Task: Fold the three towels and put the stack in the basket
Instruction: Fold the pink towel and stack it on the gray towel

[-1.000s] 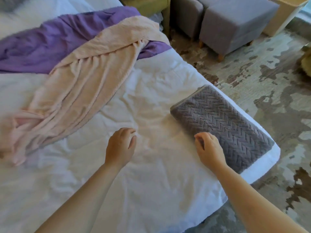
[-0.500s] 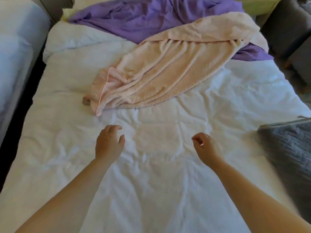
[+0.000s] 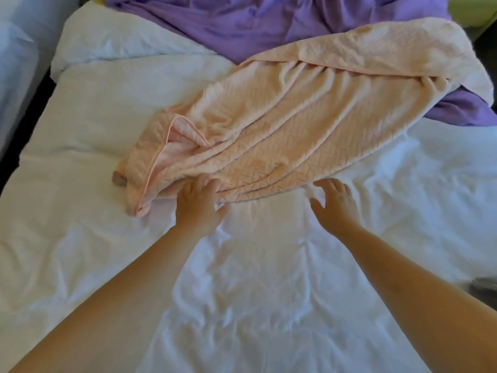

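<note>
Pink towel (image 3: 282, 125): unfolded, bunched in long creases across the far half of the white duvet (image 3: 80, 146); far end lying over the purple towel (image 3: 255, 22); piped hem turned up at the left end.
Purple towel: crumpled at the head of the bed, partly under the pink one; not folded yet.
Left hand (image 3: 200, 208): fingers released and spread, tips resting on the near edge of the pink towel, thumb out to the side; nothing grasped.
Right hand (image 3: 337, 208): also released, fingers spread, tips just beside the same near edge; touching it or not, cannot tell.
Basket: not in view.
Step in hand: most probably taking hold of the pink towel, to spread it flat before folding.
Doing it well: better to search for two corners or the piped hem than to pinch in the middle of the creases; to pull toward the bare near part of the duvet, leaving the purple towel behind; to smooth flat first, then to bring edge exactly to edge.
Risk: dragging the purple towel along, because of the overlap at the far end.
</note>
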